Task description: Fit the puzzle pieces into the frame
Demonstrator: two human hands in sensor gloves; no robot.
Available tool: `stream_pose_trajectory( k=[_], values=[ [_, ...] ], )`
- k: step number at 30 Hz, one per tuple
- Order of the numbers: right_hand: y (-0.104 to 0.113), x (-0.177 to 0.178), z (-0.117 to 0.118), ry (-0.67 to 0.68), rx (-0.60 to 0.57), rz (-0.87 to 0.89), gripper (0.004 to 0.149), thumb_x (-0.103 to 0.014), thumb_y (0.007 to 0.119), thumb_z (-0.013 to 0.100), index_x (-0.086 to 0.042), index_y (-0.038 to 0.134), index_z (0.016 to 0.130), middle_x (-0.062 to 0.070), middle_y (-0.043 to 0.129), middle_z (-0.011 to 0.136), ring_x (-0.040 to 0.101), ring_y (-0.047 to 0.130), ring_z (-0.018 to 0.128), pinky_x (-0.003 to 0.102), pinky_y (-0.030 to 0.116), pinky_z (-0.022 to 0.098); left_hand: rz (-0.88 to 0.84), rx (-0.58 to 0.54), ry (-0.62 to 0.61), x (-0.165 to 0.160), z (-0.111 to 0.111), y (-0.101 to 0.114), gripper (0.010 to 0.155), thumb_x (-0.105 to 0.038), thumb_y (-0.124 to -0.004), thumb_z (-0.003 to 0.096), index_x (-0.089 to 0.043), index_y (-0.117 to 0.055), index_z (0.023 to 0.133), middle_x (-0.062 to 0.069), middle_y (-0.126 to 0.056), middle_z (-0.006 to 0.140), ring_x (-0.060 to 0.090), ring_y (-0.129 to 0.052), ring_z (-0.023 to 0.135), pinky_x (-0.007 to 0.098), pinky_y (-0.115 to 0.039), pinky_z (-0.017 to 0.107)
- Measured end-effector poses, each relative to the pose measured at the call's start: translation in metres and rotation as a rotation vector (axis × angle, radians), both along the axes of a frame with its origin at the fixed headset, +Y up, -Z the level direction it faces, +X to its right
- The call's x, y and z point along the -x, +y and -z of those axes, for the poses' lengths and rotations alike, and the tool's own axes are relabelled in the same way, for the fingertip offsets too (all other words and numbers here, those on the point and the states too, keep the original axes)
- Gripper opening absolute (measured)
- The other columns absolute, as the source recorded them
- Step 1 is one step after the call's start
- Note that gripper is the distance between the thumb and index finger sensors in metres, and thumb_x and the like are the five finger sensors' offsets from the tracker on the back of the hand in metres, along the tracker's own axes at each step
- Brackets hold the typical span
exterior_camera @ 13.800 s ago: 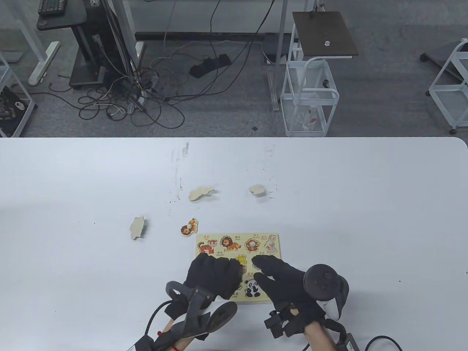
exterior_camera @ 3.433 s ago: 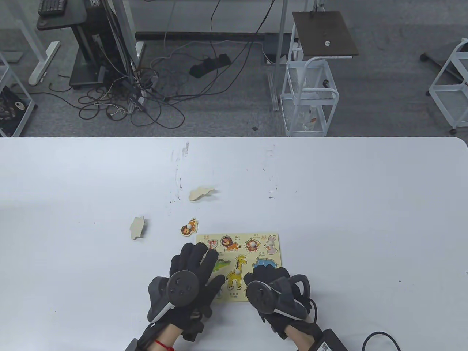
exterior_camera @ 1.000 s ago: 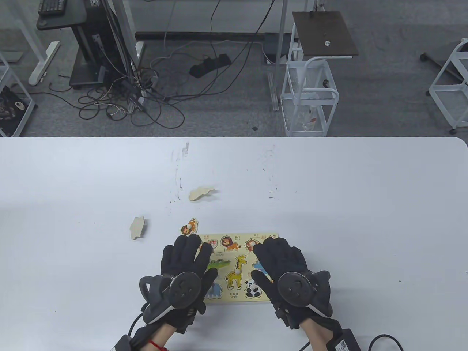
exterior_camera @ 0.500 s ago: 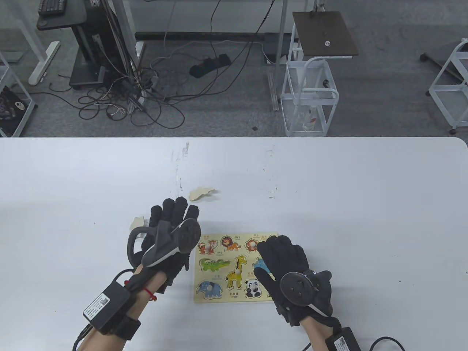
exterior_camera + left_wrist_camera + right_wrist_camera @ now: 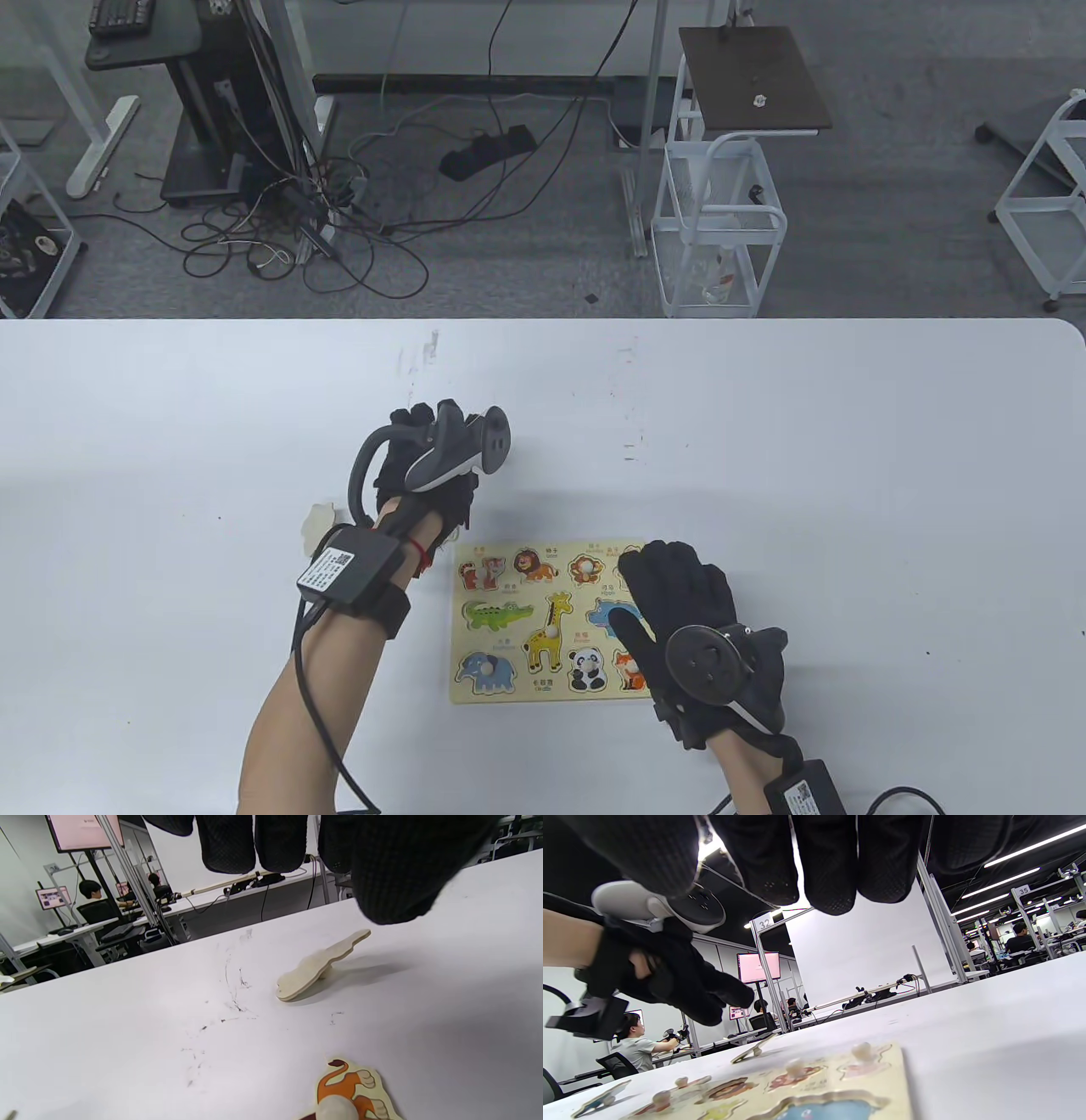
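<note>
The yellow puzzle board (image 5: 519,693) lies near the table's front with several animal pieces seated in it; it also shows in the right wrist view (image 5: 865,1073). My right hand (image 5: 670,586) rests flat and open on the board's right side. My left hand (image 5: 420,424) reaches forward, its fingers (image 5: 271,849) spread above a beige face-down piece (image 5: 316,965) without touching it. That piece is hidden under the hand in the table view. An orange animal piece (image 5: 350,1090) lies just behind the left hand.
Another beige face-down piece (image 5: 316,519) lies left of my left forearm. The white table (image 5: 848,475) stretches wide on the right and far side. Carts and cables stand on the floor beyond the far edge.
My left hand left the board and moved forward and left, over the beige piece. My right hand stayed on the board, sliding slightly to the right.
</note>
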State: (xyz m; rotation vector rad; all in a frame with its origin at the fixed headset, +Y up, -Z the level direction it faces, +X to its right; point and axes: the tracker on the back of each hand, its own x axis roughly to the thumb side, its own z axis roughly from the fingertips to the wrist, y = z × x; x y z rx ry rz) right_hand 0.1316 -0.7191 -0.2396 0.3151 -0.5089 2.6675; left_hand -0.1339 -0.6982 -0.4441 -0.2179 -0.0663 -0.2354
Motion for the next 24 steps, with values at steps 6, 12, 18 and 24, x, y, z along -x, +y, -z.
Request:
stream_pose_trajectory(
  k=[6, 12, 18, 24],
  values=[
    [0.000, -0.004, 0.002, -0.028, 0.005, -0.017, 0.067, -0.057, 0.075, 0.039, -0.024, 0.073, 0.097, 0.011, 0.072, 0.101, 0.045, 0.073, 0.095, 0.065, 0.058, 0.065, 0.032, 0.063, 0.065, 0.002, 0.028, -0.032, 0.073, -0.043, -0.089, 0.0410, -0.044, -0.054, 0.105, -0.002, -0.059, 0.117, 0.029, -0.080, 0.105, 0.050, -0.059, 0.081],
    [-0.003, -0.008, 0.004, -0.051, 0.017, -0.039, 0.066, -0.056, 0.075, 0.039, -0.024, 0.074, 0.097, 0.010, 0.072, 0.101, 0.045, 0.073, 0.095, 0.065, 0.058, 0.065, 0.092, 0.080, 0.079, 0.002, 0.040, -0.050, 0.067, -0.038, -0.087, 0.0425, -0.045, -0.059, 0.103, 0.000, -0.068, 0.114, 0.025, -0.090, 0.096, 0.049, -0.064, 0.079],
    [-0.003, -0.008, 0.004, -0.051, 0.032, -0.050, 0.066, -0.056, 0.075, 0.039, -0.024, 0.074, 0.097, 0.010, 0.072, 0.101, 0.045, 0.074, 0.095, 0.065, 0.059, 0.065, 0.117, 0.028, 0.061, -0.001, 0.043, -0.047, 0.057, -0.034, -0.084, 0.0440, -0.045, -0.070, 0.098, -0.003, -0.078, 0.108, 0.021, -0.097, 0.091, 0.045, -0.069, 0.078],
    [-0.005, -0.009, 0.005, -0.051, 0.049, -0.057, 0.065, -0.056, 0.075, 0.039, -0.024, 0.075, 0.096, 0.011, 0.073, 0.100, 0.046, 0.075, 0.094, 0.066, 0.059, 0.064, 0.097, -0.050, 0.004, 0.003, 0.036, -0.037, 0.049, -0.034, -0.083, 0.0428, -0.039, -0.082, 0.091, -0.009, -0.097, 0.091, 0.015, -0.106, 0.081, 0.041, -0.077, 0.073]
  ],
)
